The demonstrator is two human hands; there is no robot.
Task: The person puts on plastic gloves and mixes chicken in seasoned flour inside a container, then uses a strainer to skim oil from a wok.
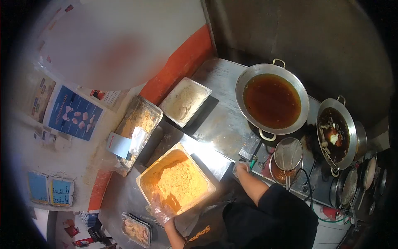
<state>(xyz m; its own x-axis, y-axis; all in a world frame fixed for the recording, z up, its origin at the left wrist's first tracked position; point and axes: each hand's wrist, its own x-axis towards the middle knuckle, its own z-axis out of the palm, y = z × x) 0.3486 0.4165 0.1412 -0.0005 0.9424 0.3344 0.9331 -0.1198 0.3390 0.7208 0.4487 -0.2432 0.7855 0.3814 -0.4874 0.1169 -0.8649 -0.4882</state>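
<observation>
My left hand (161, 209), in a clear plastic glove, lies at the near left rim of a square tub (211, 189) of yellow-orange breading (178, 182), its fingers spread over the edge. My right hand (241, 167), also gloved, is at the counter's front edge, beside a green-handled item (253, 162) near the stove; its fingers are too small to make out. A small tray of raw meat pieces (136, 230) sits to the left of my left hand.
A wide pan of brown oil (271, 101) stands at the back, another pan with frying pieces (335, 135) to its right. A strainer (288, 154) rests over a bowl. Farther left are a flour tub (186, 101) and a crumb tray (143, 120). Pans hang at far right.
</observation>
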